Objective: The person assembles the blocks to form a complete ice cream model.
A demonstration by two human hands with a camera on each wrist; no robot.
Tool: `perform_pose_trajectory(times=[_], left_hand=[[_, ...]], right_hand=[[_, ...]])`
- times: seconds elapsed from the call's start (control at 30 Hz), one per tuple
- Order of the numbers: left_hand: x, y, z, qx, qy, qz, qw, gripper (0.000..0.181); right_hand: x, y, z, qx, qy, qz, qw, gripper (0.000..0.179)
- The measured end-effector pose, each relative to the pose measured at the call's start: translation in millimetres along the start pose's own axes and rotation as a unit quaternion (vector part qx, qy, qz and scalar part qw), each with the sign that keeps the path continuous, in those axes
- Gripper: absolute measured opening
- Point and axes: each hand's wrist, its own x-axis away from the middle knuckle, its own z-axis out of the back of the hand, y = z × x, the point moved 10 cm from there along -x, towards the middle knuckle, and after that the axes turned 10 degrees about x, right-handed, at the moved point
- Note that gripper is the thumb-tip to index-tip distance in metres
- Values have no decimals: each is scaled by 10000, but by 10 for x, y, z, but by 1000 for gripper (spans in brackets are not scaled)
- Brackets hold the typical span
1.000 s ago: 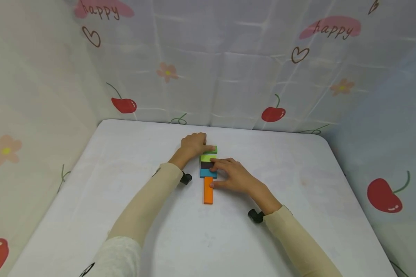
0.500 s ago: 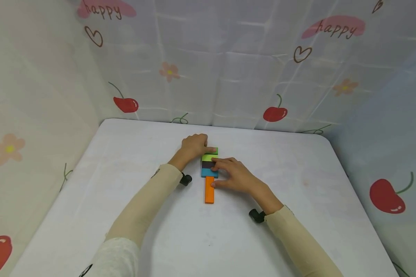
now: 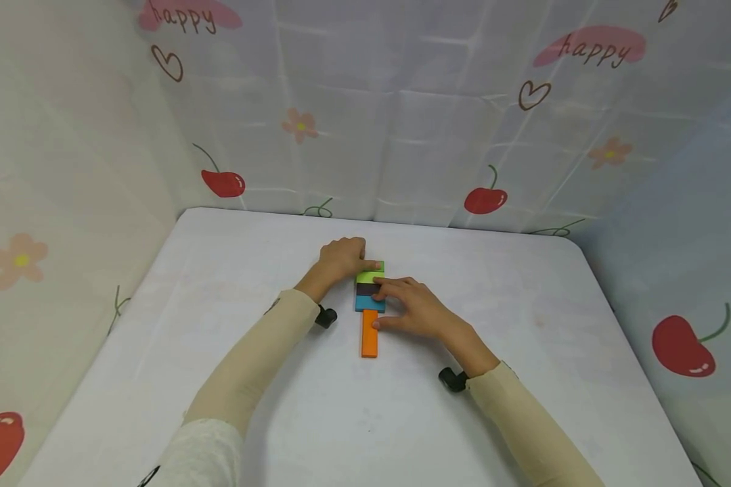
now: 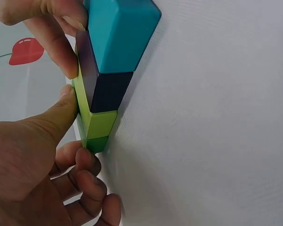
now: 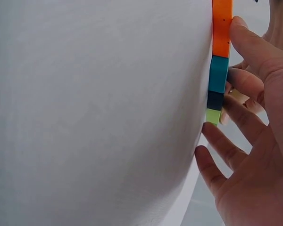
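Note:
Toy blocks lie flat in one line on the table. The orange block (image 3: pixel 369 341) is lengthwise at the near end. Beyond it, crosswise and side by side, are a blue block (image 3: pixel 364 304), a dark block (image 3: pixel 365 289), a light green block (image 3: pixel 364 277) and a green block (image 3: pixel 382 266). My left hand (image 3: pixel 341 258) grips the green block, thumb on top and fingers at its far side. My right hand (image 3: pixel 413 308) spreads over the row from the right. Its thumb touches the orange block, and fingertips rest on the dark and light green blocks. My left hand partly hides the green block.
The white table (image 3: pixel 317 419) extends around the row, and its far edge meets a printed curtain (image 3: pixel 390 122). Dark wrist cameras, one on the left wrist (image 3: pixel 325 316) and one on the right (image 3: pixel 453 380), sit close above the tabletop.
My left hand has drawn the green block slightly nearer, and the narrow gap before the light green block has closed. My right hand stays in place. The whole head view has shifted a little.

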Motion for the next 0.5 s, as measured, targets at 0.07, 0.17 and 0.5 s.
perform_pose_trajectory(times=[0.07,0.17,0.5], left_hand=[[5,12,-15,-30,-55,-42,10000,51],[13,41,-20,-90,-144,-142,9998,50],[32,27,11,231,-426,-86,9988,46]], right_hand=[[6,1,-12,5,-31,-25,10000,43],[6,-5,-25,45,-61,-49,10000,43],[-35,-65,7,-31,77,193,9998,34]])
